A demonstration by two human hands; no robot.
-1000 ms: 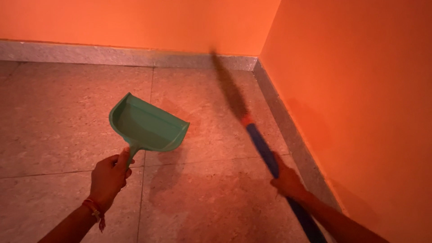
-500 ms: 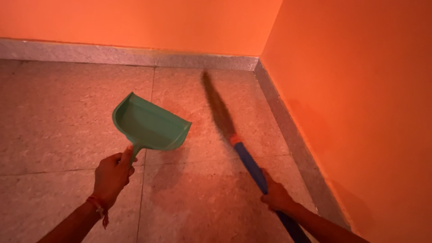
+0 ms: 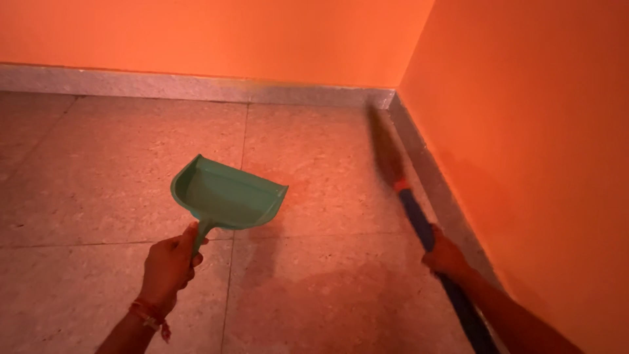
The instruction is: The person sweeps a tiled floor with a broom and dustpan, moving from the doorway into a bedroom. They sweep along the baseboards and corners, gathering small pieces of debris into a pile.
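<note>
Corner of an orange-walled room, seen from above: my left hand (image 3: 169,265) is wrapped around the short handle of a green plastic dustpan (image 3: 228,196), thumb laid along the top of the handle, fingers curled under. The pan sits w/ its open mouth turned away from me and to the right, its rim tilted, over the seam between two floor tiles; can't tell if its front lip touches the floor (image 3: 98,164) or hangs just above. A red thread band (image 3: 148,314) circles that wrist. My right hand (image 3: 445,257) is clenched on the blue shaft of a broom (image 3: 419,219), held at a slant so the shaft runs from the lower right edge up toward the corner. Above the blue grip there's a small orange collar, then the dark bristle head, which is blurred and lies close along the grey skirting (image 3: 196,85) at the foot of the right-hand wall (image 3: 537,131). Broom & dustpan are well apart, bare speckled tile between them. The dustpan casts a soft shadow on the tile just below and right of it. Both forearms enter from the bottom of the view, left near centre-left, right at far right beside the wall.
</note>
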